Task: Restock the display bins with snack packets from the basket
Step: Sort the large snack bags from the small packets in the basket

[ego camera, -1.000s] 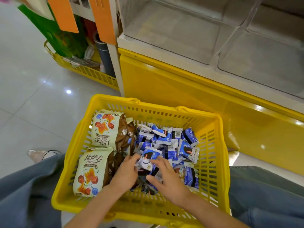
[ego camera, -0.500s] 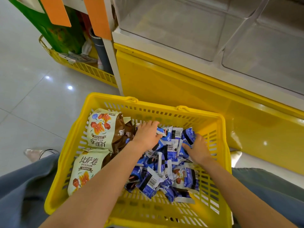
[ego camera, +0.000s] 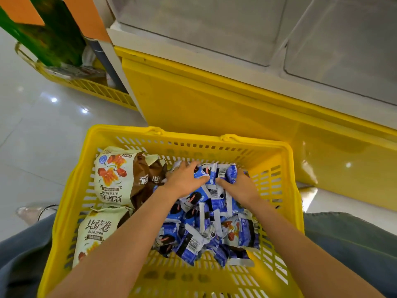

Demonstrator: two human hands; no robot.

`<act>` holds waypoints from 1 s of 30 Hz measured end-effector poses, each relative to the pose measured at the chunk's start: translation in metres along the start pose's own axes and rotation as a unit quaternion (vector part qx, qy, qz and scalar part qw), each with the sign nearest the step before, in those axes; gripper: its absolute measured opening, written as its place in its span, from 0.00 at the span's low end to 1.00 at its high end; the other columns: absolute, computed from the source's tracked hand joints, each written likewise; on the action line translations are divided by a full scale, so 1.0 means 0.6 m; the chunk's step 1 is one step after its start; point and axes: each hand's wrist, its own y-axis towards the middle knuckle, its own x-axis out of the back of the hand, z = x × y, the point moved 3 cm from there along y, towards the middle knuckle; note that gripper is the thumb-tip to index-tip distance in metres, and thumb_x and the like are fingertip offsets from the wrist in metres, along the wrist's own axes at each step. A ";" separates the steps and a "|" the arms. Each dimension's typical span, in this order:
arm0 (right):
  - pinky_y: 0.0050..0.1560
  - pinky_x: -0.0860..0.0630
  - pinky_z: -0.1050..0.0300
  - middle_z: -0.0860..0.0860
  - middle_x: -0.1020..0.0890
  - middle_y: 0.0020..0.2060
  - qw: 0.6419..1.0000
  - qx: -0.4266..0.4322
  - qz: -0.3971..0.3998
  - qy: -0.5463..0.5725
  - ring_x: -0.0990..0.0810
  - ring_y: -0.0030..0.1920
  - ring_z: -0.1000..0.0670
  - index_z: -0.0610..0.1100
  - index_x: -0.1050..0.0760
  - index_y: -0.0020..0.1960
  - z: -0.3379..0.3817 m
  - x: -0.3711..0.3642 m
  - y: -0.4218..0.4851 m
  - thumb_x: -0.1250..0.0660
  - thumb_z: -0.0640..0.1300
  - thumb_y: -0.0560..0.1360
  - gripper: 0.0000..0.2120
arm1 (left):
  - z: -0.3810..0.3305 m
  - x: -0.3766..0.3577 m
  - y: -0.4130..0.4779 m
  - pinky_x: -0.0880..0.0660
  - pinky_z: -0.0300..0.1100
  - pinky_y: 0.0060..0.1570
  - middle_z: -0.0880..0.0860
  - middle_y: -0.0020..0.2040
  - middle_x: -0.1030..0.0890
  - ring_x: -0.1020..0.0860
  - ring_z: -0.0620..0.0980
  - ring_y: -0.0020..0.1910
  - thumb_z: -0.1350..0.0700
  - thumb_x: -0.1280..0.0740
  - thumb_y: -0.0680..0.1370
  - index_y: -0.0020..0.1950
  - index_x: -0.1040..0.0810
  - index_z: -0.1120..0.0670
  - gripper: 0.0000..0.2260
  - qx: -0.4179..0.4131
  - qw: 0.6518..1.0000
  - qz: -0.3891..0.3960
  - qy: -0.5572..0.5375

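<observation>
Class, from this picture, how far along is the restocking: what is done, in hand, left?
Done: nothing visible; the display bins show no packets. In hand: left hand and right hand gather blue packets inside the basket. Left: lifting them to the bins, then the cream bags.

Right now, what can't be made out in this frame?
- Head view: fingertips of left hand and right hand, sunk among the blue packets; grip unclear.
- Lower cream bag: left forearm covers its lower right part.
- Display bins: cut off by top and right edges.
- Green item, top left: blurred.
</observation>
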 end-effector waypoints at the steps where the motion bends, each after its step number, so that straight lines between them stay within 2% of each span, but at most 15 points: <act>1: 0.46 0.25 0.53 0.43 0.24 0.46 1.000 0.014 0.011 -0.002 0.23 0.49 0.43 0.44 0.35 0.61 0.002 -0.001 -0.004 0.34 0.60 0.73 0.26 | 0.001 0.000 -0.004 0.35 0.54 0.66 0.57 0.74 0.43 0.37 0.59 0.70 0.37 0.40 0.76 0.74 0.44 0.44 0.29 -0.002 1.000 -0.002 -0.012; 2: 0.42 0.26 0.52 0.44 0.23 0.44 1.000 0.028 0.011 0.004 0.23 0.46 0.44 0.43 0.33 0.59 0.007 -0.001 -0.011 0.34 0.59 0.73 0.24 | 0.004 0.001 -0.011 0.34 0.52 0.64 0.57 0.73 0.41 0.36 0.59 0.69 0.39 0.39 0.76 0.73 0.42 0.44 0.28 -0.008 1.000 -0.009 -0.026; 4: 0.39 0.28 0.53 0.42 0.20 0.47 0.998 0.059 -0.001 0.022 0.21 0.47 0.42 0.40 0.33 0.64 0.016 -0.003 -0.033 0.34 0.56 0.75 0.26 | 0.014 0.001 -0.036 0.33 0.51 0.61 0.55 0.70 0.37 0.34 0.57 0.67 0.41 0.37 0.76 0.71 0.39 0.43 0.24 -0.026 0.998 -0.026 -0.056; 7: 0.40 0.26 0.54 0.41 0.20 0.53 0.994 0.099 0.029 0.027 0.19 0.47 0.45 0.42 0.46 0.74 0.028 -0.022 -0.085 0.39 0.58 0.76 0.34 | 0.024 -0.005 -0.086 0.34 0.47 0.59 0.51 0.62 0.33 0.34 0.52 0.63 0.44 0.36 0.76 0.67 0.36 0.43 0.21 -0.076 0.992 -0.064 -0.081; 9: 0.55 0.27 0.57 0.46 0.27 0.66 0.985 0.161 0.056 0.020 0.25 0.61 0.49 0.44 0.49 0.75 0.034 -0.038 -0.122 0.42 0.60 0.77 0.34 | 0.022 -0.009 -0.119 0.33 0.45 0.58 0.49 0.59 0.32 0.33 0.50 0.60 0.46 0.35 0.75 0.65 0.35 0.44 0.20 -0.111 0.986 -0.097 -0.078; 11: 0.70 0.39 0.60 0.51 0.38 0.73 0.975 0.208 0.073 0.020 0.38 0.72 0.53 0.45 0.50 0.76 0.038 -0.052 -0.157 0.45 0.58 0.79 0.32 | 0.019 -0.015 -0.149 0.34 0.43 0.57 0.48 0.58 0.32 0.33 0.48 0.59 0.49 0.35 0.76 0.65 0.34 0.44 0.18 -0.138 0.982 -0.114 -0.067; 14: 0.69 0.53 0.67 0.56 0.52 0.76 0.971 0.211 0.112 0.012 0.54 0.74 0.60 0.48 0.61 0.77 0.032 -0.078 -0.200 0.48 0.56 0.80 0.33 | 0.027 -0.025 -0.191 0.33 0.40 0.53 0.45 0.54 0.34 0.33 0.45 0.55 0.50 0.39 0.78 0.62 0.33 0.44 0.13 -0.166 0.975 -0.112 -0.095; 17: 0.66 0.58 0.72 0.55 0.62 0.76 0.957 0.238 0.153 -0.067 0.60 0.74 0.59 0.48 0.67 0.75 0.024 -0.107 -0.229 0.49 0.52 0.82 0.32 | 0.044 -0.032 -0.224 0.33 0.42 0.56 0.42 0.52 0.33 0.32 0.43 0.53 0.49 0.43 0.80 0.56 0.31 0.45 0.06 -0.173 0.973 -0.125 -0.086; 20: 0.70 0.58 0.67 0.54 0.61 0.76 0.936 0.268 0.171 -0.154 0.59 0.76 0.55 0.47 0.63 0.76 0.021 -0.120 -0.241 0.47 0.50 0.82 0.32 | 0.066 -0.040 -0.245 0.42 0.45 0.65 0.44 0.52 0.25 0.34 0.46 0.57 0.48 0.44 0.79 0.53 0.32 0.46 0.06 -0.146 0.976 -0.153 0.046; 22: 0.73 0.57 0.60 0.55 0.58 0.76 0.916 0.286 0.213 -0.186 0.61 0.75 0.55 0.48 0.58 0.77 0.022 -0.118 -0.248 0.46 0.55 0.80 0.32 | 0.076 -0.045 -0.257 0.41 0.43 0.64 0.46 0.51 0.22 0.32 0.48 0.56 0.48 0.44 0.78 0.52 0.33 0.47 0.06 -0.127 0.977 -0.136 0.101; 24: 0.74 0.49 0.58 0.55 0.46 0.76 0.922 0.280 0.230 -0.138 0.50 0.75 0.56 0.49 0.48 0.76 0.025 -0.107 -0.252 0.45 0.56 0.80 0.28 | 0.079 -0.046 -0.265 0.37 0.42 0.60 0.48 0.51 0.23 0.32 0.50 0.55 0.48 0.44 0.78 0.53 0.31 0.49 0.08 -0.113 0.975 -0.133 0.137; 26: 0.68 0.35 0.63 0.57 0.29 0.66 0.957 0.246 0.153 -0.013 0.31 0.65 0.61 0.51 0.34 0.70 0.030 -0.079 -0.244 0.43 0.53 0.80 0.20 | 0.071 -0.035 -0.263 0.36 0.42 0.57 0.48 0.52 0.26 0.32 0.49 0.54 0.49 0.44 0.78 0.52 0.30 0.49 0.07 -0.112 0.968 -0.169 0.148; 27: 0.63 0.31 0.66 0.58 0.26 0.60 0.971 0.227 0.073 0.031 0.28 0.60 0.63 0.51 0.31 0.67 0.030 -0.060 -0.233 0.42 0.51 0.80 0.16 | 0.063 -0.025 -0.260 0.35 0.41 0.56 0.47 0.51 0.28 0.32 0.48 0.52 0.49 0.44 0.79 0.51 0.31 0.49 0.06 -0.118 0.964 -0.195 0.137; 29: 0.61 0.32 0.66 0.56 0.27 0.57 0.976 0.195 -0.093 0.009 0.28 0.61 0.57 0.47 0.32 0.66 0.019 -0.025 -0.202 0.40 0.47 0.79 0.16 | 0.042 -0.006 -0.247 0.34 0.40 0.53 0.47 0.49 0.30 0.33 0.46 0.48 0.52 0.42 0.79 0.51 0.30 0.50 0.04 -0.142 0.958 -0.232 0.090; 30: 0.62 0.34 0.63 0.51 0.29 0.60 0.975 0.175 -0.138 -0.023 0.30 0.64 0.52 0.43 0.35 0.68 0.009 -0.013 -0.182 0.39 0.47 0.78 0.20 | 0.031 -0.001 -0.235 0.33 0.39 0.52 0.47 0.50 0.30 0.33 0.45 0.48 0.53 0.42 0.79 0.53 0.29 0.50 0.05 -0.158 0.958 -0.228 0.065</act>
